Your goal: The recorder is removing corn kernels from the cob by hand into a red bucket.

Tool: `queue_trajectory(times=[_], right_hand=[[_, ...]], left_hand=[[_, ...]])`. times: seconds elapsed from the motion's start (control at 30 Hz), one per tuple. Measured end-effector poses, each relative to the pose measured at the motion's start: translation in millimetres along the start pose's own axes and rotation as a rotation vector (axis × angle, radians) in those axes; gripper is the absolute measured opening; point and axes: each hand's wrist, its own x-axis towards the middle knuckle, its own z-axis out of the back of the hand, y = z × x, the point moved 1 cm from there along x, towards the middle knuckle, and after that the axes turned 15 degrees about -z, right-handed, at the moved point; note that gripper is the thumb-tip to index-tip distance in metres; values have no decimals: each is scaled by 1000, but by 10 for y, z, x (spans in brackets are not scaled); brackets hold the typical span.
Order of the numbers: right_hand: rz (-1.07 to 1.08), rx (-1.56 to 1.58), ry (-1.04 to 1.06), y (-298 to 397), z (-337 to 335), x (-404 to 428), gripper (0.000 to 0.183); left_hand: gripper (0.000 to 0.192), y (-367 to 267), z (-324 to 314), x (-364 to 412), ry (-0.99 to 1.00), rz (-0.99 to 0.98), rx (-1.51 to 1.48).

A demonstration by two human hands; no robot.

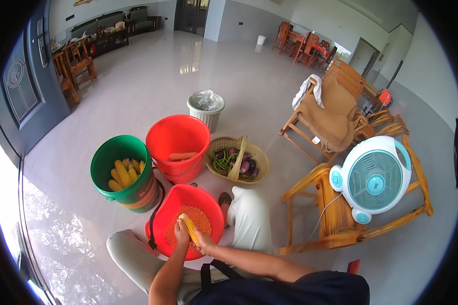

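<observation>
Both my hands grip one ear of yellow corn [190, 228] over a red plastic basin [159, 225] between my knees. My left hand [181, 233] is at the ear's upper end, where a pale part shows. My right hand [206, 243] wraps the lower end and hides some of it. Loose orange-yellow corn kernels [196, 216] cover the basin's bottom. Left of the basin stands a green bucket [99, 167] with several ears of corn [124, 173] inside. Behind the basin, a red bucket [164, 133] holds a reddish, stick-like thing [182, 156].
A wicker basket [262, 173] holds eggplants and green peppers. Behind it stands a lined bin [207, 110]. On my right, a box fan [376, 179] rests on a wooden chair [328, 209], its cord hanging down. A black strap [154, 225] crosses the basin's left rim.
</observation>
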Motion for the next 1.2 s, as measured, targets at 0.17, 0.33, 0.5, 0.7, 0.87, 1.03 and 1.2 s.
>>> queue_trajectory(times=[0.17,0.33,0.5,0.7,0.87,1.03,1.2], right_hand=[[-45,196,156,71,-24,22,47],[374,-252,-294,-74,18,328,54],[256,-134,-223,-140,-49,298,53],[-23,2,-168,83,-96,160,50],[-84,240,104,162,-80,137,41],[204,-189,-141,120,32,229,55],[391,-679,-306,182,115,290,60]], left_hand=[[35,346,195,69,20,-83,58],[57,250,135,18,150,254,201],[58,231,150,-55,173,215,321],[50,-60,107,-47,219,316,106],[49,96,151,0,186,163,45],[50,-23,35,-48,213,398,52],[42,190,289,90,185,383,19]])
